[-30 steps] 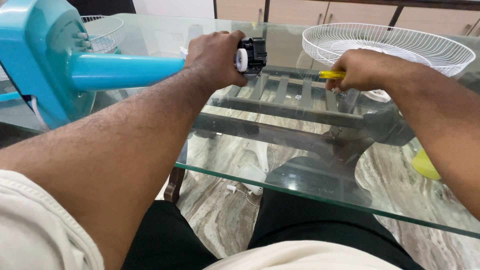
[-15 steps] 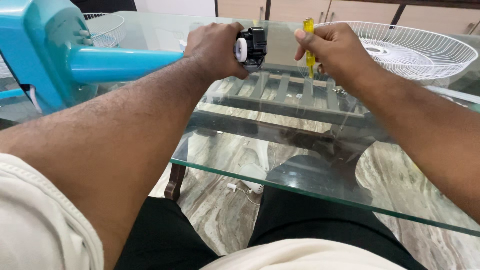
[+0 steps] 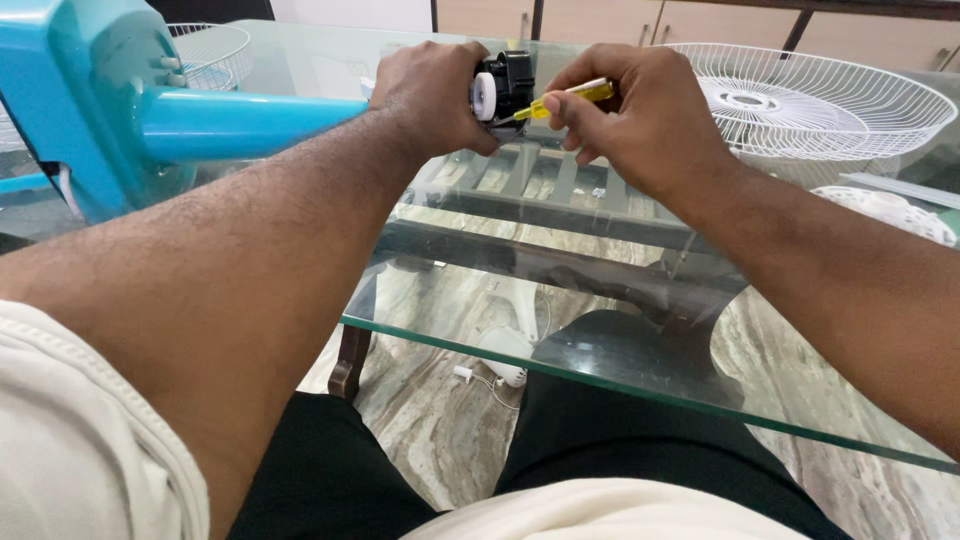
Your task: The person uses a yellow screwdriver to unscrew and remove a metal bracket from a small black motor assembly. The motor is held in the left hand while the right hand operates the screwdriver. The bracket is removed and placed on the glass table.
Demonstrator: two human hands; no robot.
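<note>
Black fan-motor block with a white round cap (image 3: 500,85) sits at the top centre of the frame, at the end of the turquoise plastic fan neck (image 3: 245,123), clasped by the left hand (image 3: 430,95). Fingers of the right hand (image 3: 640,125) pinch a yellow-handled screwdriver (image 3: 560,98), its tip touching the block. Judging by this, a screw is being worked; the tip must stay seated and square. White wire fan guard (image 3: 830,100) lies at upper right on the glass tabletop (image 3: 600,350).

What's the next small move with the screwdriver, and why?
Probably seat the tip squarely and start turning. The right hand holds the yellow-handled screwdriver with its tip at the black motor block, which the left hand grips at the end of the blue fan arm. The screw itself isn't visible.
</note>
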